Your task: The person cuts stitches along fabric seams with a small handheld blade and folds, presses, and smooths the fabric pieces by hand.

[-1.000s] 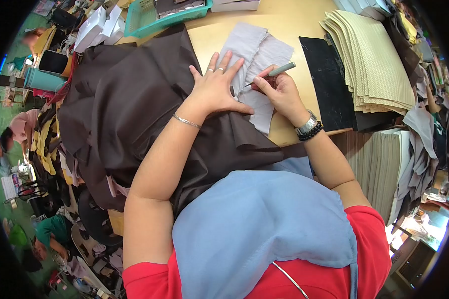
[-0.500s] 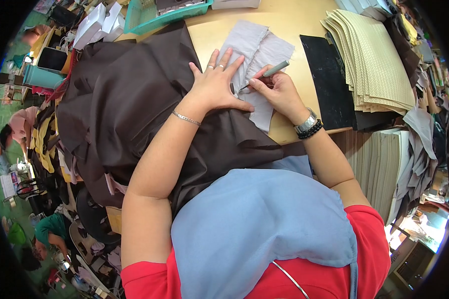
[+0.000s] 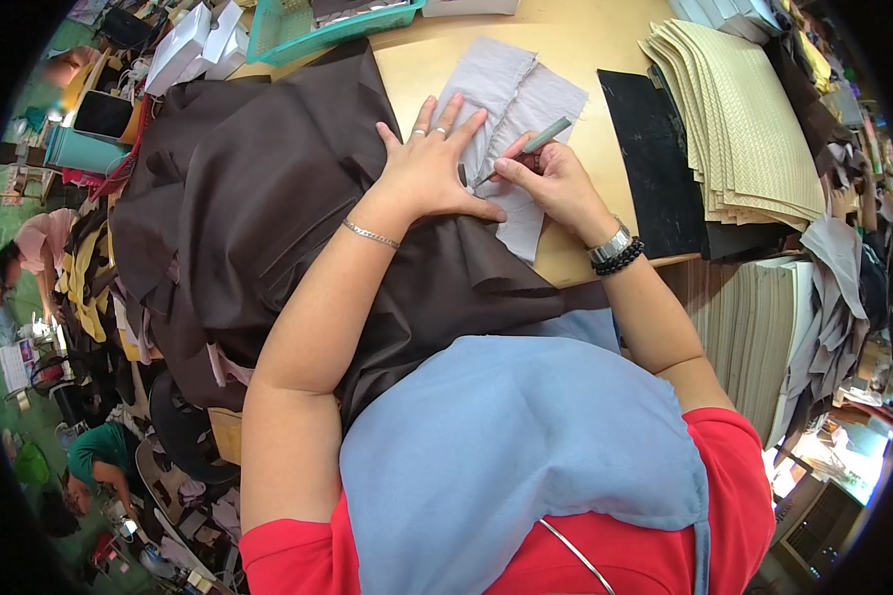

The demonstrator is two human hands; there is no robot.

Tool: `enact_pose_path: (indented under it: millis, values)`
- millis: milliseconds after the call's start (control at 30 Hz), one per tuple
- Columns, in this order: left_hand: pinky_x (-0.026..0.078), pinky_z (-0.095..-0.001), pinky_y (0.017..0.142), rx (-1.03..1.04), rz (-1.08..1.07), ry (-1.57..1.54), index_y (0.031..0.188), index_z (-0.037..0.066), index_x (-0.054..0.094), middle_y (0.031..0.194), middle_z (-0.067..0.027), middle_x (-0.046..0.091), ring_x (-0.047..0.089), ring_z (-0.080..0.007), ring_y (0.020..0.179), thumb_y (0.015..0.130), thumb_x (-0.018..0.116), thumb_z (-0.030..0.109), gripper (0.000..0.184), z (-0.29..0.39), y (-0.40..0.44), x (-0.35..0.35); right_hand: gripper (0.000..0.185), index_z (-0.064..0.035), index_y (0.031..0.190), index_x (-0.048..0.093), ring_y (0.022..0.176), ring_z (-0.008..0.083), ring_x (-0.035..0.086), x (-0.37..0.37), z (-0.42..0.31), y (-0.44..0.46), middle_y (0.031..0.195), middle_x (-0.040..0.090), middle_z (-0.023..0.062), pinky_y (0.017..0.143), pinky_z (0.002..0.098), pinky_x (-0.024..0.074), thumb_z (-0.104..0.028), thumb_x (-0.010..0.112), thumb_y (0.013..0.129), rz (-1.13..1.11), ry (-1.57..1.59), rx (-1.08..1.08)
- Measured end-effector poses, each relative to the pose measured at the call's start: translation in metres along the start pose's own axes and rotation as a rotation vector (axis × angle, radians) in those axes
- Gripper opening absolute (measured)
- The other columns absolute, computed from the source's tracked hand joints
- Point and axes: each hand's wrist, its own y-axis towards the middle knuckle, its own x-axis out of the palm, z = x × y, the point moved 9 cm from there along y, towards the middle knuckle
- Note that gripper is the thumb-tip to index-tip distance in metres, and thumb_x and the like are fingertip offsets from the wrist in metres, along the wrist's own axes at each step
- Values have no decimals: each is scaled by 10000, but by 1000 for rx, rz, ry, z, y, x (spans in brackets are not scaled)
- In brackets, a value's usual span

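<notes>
My left hand point(image 3: 430, 171) lies spread, its fingers apart, across the edge of a dark brown sheet of leather-like material point(image 3: 268, 188) and a pale grey cloth point(image 3: 496, 79). The cloth is creased, with a seam or fold running down its middle. My right hand point(image 3: 556, 183) pinches a grey-green pen point(image 3: 549, 134), its tip down on the cloth close to my left thumb and index finger. What lies right under the tip is too small to make out. The brown sheet drapes over the table's front edge.
A black flat sheet point(image 3: 650, 164) and a stack of cream textured sheets point(image 3: 739, 119) lie on the right of the wooden table point(image 3: 566, 30). A teal basket point(image 3: 327, 30) and white boxes point(image 3: 189, 50) stand at the back left. People sit farther left, near a green-clad person point(image 3: 104, 456).
The pen's top has tilted slightly lower to the right, and my right hand has shifted a little. My left hand stays in place.
</notes>
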Motion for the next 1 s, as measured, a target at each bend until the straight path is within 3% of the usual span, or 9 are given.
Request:
enact_pose_path:
  millis: [167,300,333,433,467,600,700,867,1000]
  values:
    - [120,-816,1048,35,6,8,1552,184,327,1637,-171,192,131,-429,1505,428,764,819,1364,4,-7,2,134,-93,1020,578,837,87,654,-48,-40,-14,950,685,31,763,234,535,-220,616,1000,246,35,36]
    - [92,-790,1078,75,-37,-18,1553,168,319,1630,-190,199,121,-451,1501,429,762,830,1378,11,-18,2,240,-14,1122,597,710,49,596,-146,-56,-24,838,673,6,615,210,478,-208,633,985,338,-354,66]
    - [87,-795,1072,80,-27,-18,1548,161,326,1631,-185,198,107,-441,1505,484,750,819,1321,15,-18,-2,284,17,1158,602,662,115,611,-168,-54,-30,771,657,36,598,283,491,-168,659,950,427,-528,107]
    - [100,-774,1080,110,64,-31,1520,135,367,1612,-185,243,135,-414,1502,677,699,741,1090,26,-7,-17,302,21,1141,619,649,214,620,-181,-74,-42,739,645,80,627,358,509,-132,698,892,500,-1259,88]
    - [123,-743,1100,137,130,-41,1502,123,394,1590,-195,289,189,-406,1489,759,671,686,972,31,2,-24,320,0,1137,632,747,297,647,-180,-77,-41,830,673,127,703,400,520,-121,718,853,538,-1242,69]
    - [286,-554,1139,335,293,-368,1423,71,469,1462,-219,471,422,-378,1371,985,541,382,543,28,50,-32,291,-19,1109,643,864,288,661,-112,-96,-7,920,668,142,777,379,528,-121,725,849,414,-1056,-487]
    - [372,-427,1106,339,283,-486,1390,48,486,1376,-225,544,504,-381,1286,969,532,196,449,15,70,-17,235,-27,1053,639,879,285,658,-61,-94,19,911,650,134,817,378,532,-112,724,851,265,-969,-627]
    - [384,-435,1106,389,303,-312,1382,28,483,1387,-216,532,494,-381,1294,899,562,76,492,6,60,-16,184,-38,1005,628,902,308,648,-64,-62,41,943,652,128,835,396,525,-128,708,866,159,-910,-514]
    - [377,-449,1113,441,307,-212,1355,62,517,1406,-202,513,483,-382,1302,891,565,57,466,12,57,-19,183,-51,1012,629,949,315,632,-57,-69,38,978,649,120,831,409,525,-126,704,862,169,-1035,-589]
